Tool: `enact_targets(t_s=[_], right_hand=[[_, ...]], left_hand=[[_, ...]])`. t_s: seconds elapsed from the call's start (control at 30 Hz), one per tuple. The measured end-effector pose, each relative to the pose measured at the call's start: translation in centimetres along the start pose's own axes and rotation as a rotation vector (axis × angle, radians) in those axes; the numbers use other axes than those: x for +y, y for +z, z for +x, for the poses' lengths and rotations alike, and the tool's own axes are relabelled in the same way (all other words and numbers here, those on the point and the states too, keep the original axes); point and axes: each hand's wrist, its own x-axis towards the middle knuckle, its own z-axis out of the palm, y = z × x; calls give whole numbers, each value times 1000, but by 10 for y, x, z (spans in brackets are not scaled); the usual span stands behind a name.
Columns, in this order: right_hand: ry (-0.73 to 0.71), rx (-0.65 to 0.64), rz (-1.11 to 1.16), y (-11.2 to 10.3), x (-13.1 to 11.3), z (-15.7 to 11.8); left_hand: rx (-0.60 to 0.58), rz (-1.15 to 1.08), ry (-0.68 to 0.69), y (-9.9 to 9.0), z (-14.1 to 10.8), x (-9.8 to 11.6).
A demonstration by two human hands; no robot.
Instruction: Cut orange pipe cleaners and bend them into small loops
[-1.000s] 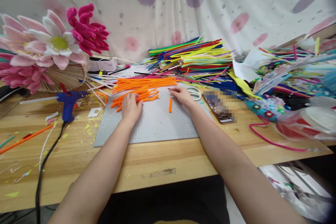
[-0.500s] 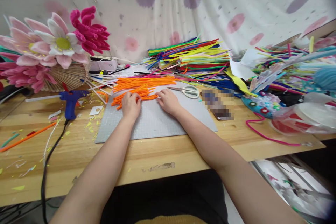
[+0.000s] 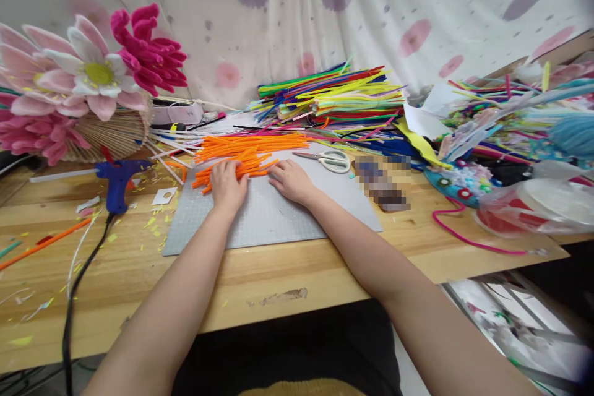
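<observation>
Orange pipe cleaners lie on the grey cutting mat (image 3: 278, 223) in two groups. The farther one is a neat row (image 3: 253, 143); the nearer one is a looser bunch (image 3: 255, 164). My left hand (image 3: 228, 184) rests on the left part of the nearer bunch, its fingers lying over the stems and its thumb apart. At the bunch's right ends, my right hand (image 3: 291, 180) lies with fingers loosely stretched, their tips touching or just beside the stems. White-handled scissors (image 3: 335, 161) lie on the mat behind my right hand.
A blue glue gun (image 3: 118, 182) and pipe-cleaner flowers (image 3: 99, 74) stand on the left. Multicoloured pipe cleaners (image 3: 338, 96) are heaped at the back. On the right are a blurred-out flat object (image 3: 385, 189) and a plastic-wrapped roll (image 3: 538, 207).
My left hand's fingers have loosened from a pinch and now spread over the orange pipe cleaners. My right hand has lowered flatter at their ends. The view has shifted slightly.
</observation>
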Motion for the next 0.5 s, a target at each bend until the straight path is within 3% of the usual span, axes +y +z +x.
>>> enact_targets(t_s=[0.23, 0.4, 0.5], right_hand=[[34, 32, 36, 2, 1, 0], [134, 311, 96, -9, -5, -2], [59, 317, 36, -14, -15, -2]], left_hand=[[63, -32, -1, -2, 2, -2], [93, -63, 58, -6, 1, 3], [51, -42, 145, -8, -2, 12]])
